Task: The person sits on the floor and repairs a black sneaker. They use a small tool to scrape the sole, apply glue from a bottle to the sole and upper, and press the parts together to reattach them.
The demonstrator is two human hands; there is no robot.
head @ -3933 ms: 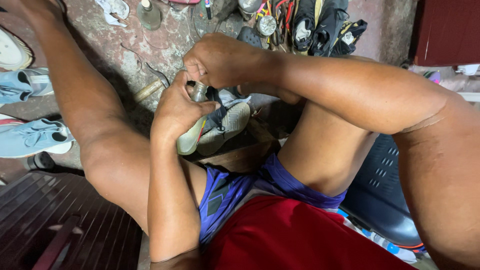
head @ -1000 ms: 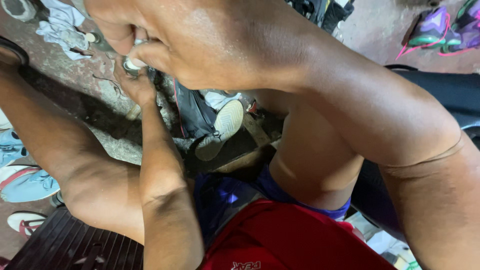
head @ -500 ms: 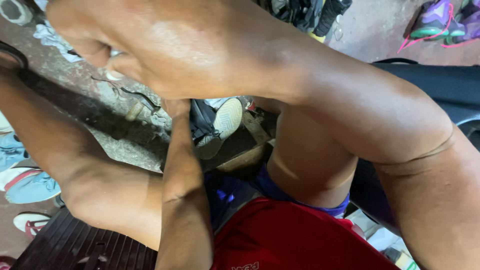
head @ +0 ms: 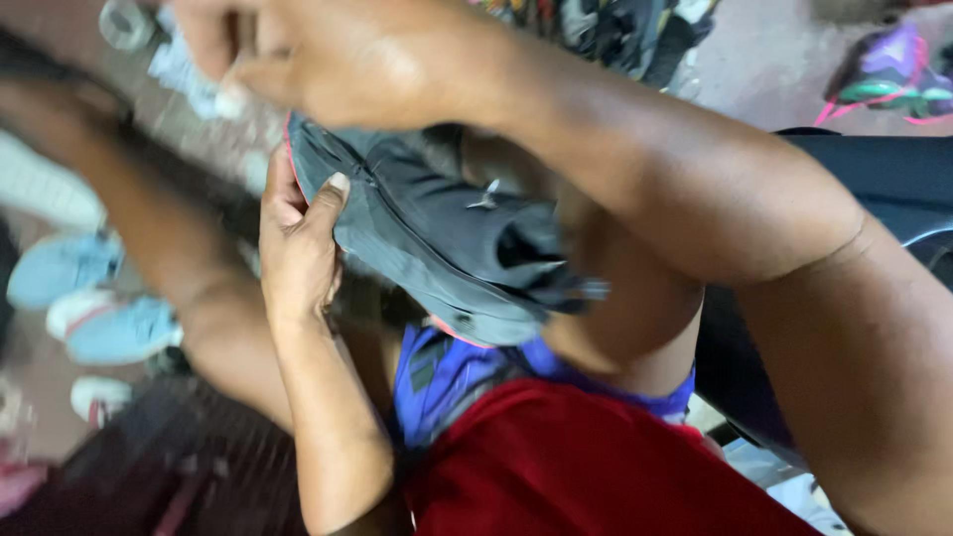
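The left hand (head: 298,243) is gripping the grey shoe (head: 447,238) at its near end, thumb pressing on the upper. The shoe is lying over the lap, below the right hand (head: 338,60), which is closed, pinching something small and blurred.

right hand (head: 347,60): fingertips cut by top edge | pale shoes (head: 89,308): motion-blurred | grey shoe (head: 447,238): far end behind forearm
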